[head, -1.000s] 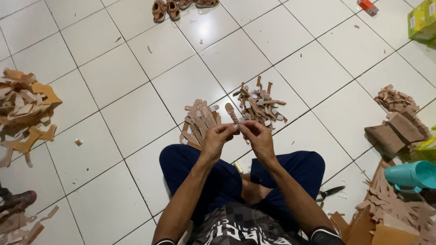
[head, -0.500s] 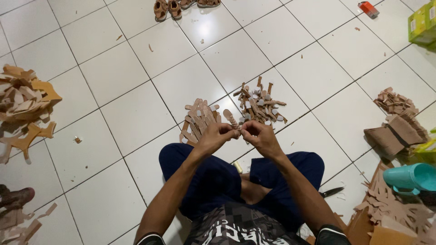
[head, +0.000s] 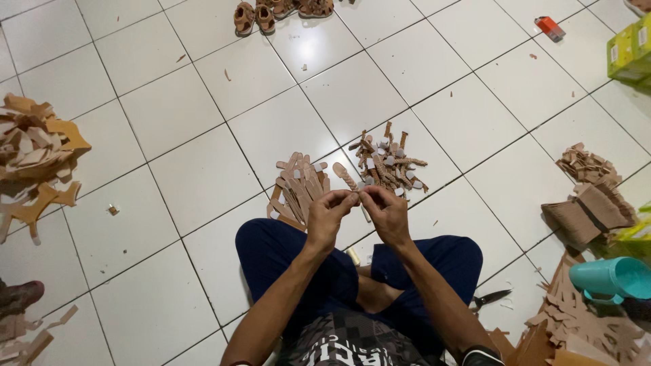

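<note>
Left hand (head: 328, 214) and right hand (head: 386, 211) meeting above lap, both pinching tan strap (head: 346, 177) – strap sticking up-left from fingertips, over strap pile (head: 298, 188). Pinched end hiding behind fingers – details unclear.

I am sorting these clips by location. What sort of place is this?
Probably a small home workshop for making sandals: piles of brown cut strap pieces lie on a white tiled floor, small brown sandals stand nearby, and both hands work one strap.
</note>
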`<state>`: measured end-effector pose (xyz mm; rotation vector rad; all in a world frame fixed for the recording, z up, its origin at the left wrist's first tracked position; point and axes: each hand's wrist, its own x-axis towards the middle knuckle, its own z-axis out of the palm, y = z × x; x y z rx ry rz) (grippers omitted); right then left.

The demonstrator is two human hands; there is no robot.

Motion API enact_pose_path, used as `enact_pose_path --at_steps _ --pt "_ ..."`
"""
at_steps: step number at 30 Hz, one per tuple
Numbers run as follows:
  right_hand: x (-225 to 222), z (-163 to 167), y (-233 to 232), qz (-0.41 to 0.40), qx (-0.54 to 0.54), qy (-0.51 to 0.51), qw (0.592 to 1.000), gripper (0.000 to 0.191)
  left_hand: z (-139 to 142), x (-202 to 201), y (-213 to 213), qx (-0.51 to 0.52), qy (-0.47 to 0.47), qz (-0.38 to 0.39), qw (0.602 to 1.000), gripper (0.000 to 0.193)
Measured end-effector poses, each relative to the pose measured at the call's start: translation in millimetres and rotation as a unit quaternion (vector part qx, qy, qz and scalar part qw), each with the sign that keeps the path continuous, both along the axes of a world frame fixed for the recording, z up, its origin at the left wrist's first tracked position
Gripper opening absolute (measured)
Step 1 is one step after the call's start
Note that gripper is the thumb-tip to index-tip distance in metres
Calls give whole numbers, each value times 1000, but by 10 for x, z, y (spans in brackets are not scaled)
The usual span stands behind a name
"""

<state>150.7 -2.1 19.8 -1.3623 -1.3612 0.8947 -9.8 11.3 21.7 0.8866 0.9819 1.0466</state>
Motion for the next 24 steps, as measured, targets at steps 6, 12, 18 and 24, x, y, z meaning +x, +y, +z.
enact_pose_path --at_steps 6,12,18,24 --pt "-32 -28 -23 40 -9 70 997 23 -212 134 11 -44 -174 61 982 18" --pt "177 -66 21 70 -38 -29 996 18 -73 -88 -52 10 57 -40 998 23" --pt "273 94 17 160 30 -161 973 18 285 -248 -45 541 423 44 726 30" --pt "210 310 -52 240 -65 -162 955 22 104 -342 -129 425 340 -105 832 18"
